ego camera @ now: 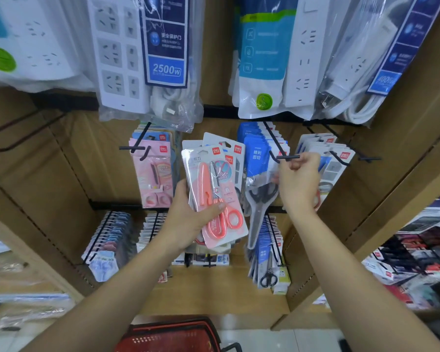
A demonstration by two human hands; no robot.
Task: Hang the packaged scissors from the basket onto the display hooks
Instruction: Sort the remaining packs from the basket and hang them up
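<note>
The right hand (299, 179) pinches a grey pack (261, 199) at the hook (280, 148), nearly hung; the left hand (188, 219) beside it grips several packs (214, 189) still waiting.

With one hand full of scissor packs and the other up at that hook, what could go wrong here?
1. The left hand holds a fanned stack of pink scissors packs with only a thumb across the front; one might slide out and fall.
2. The right hand is pinching a clear pack of grey scissors at the black hook; the hang hole could miss the tip.
3. That hook already carries blue packs, so it may be crowded.
</note>
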